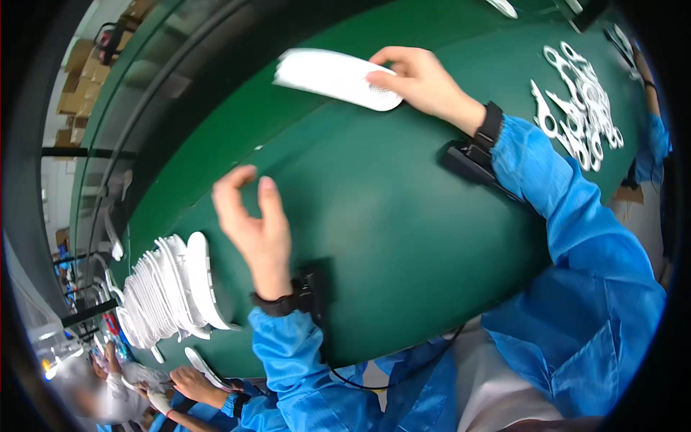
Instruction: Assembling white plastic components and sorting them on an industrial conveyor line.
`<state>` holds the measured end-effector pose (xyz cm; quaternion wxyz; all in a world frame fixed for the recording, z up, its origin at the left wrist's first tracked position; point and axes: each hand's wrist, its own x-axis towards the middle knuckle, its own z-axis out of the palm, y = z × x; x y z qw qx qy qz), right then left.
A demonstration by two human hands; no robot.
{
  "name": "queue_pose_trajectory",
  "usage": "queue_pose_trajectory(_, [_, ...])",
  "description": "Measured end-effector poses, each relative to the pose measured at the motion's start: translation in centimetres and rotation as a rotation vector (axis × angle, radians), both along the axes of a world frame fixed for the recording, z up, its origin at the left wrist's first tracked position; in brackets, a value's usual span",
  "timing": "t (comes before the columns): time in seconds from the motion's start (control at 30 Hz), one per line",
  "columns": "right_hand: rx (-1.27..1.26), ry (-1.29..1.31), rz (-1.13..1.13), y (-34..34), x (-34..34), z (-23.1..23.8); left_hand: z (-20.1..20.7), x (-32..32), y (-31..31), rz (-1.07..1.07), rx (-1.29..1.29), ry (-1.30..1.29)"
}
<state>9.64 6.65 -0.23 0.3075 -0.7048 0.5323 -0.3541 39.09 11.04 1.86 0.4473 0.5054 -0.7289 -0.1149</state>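
My right hand point(417, 78) is closed on the right end of a long white plastic shell point(317, 72) with a rounded tip and a patch of tiny holes. Its thumb presses on the shell's face and the fingers curl at the far edge. The shell's left end is smeared by motion. Nearer and to the left, my left hand point(255, 227) is raised over the green table with thumb and fingers apart, holding nothing. Beside it on the left stands a row of similar white shells point(162, 291), packed side by side on edge.
White parts with ring-shaped ends point(586, 108) lie in a loose pile at the right of the green table point(403, 230). At lower left a co-worker's hand point(194, 385) is near a white piece point(204, 369). A dark rail point(155, 79) runs along the left. Another person's sleeve point(656, 147) shows at far right.
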Motion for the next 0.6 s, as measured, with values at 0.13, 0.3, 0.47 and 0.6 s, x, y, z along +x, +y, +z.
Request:
queue_pose_trajectory(0.13, [0.255,-0.376,-0.179,-0.2,0.0,0.9,-3.4,1.0,-0.7,-0.046,0.343,0.119])
queue_pose_trajectory(0.3, [0.214,-0.398,-0.045,-0.6,0.7,-0.8,-4.5,2.5,-0.6,0.005,0.231,0.046])
queue_pose_trajectory(0.47, [0.23,-0.251,-0.017,-0.5,-0.6,-0.2,-3.6,1.5,-1.3,-0.028,0.116,-0.014])
queue_pose_trajectory(0.6, [0.135,-0.204,0.049,-1.2,-1.0,-1.7,-3.2,1.7,-0.9,0.0,0.16,-0.034])
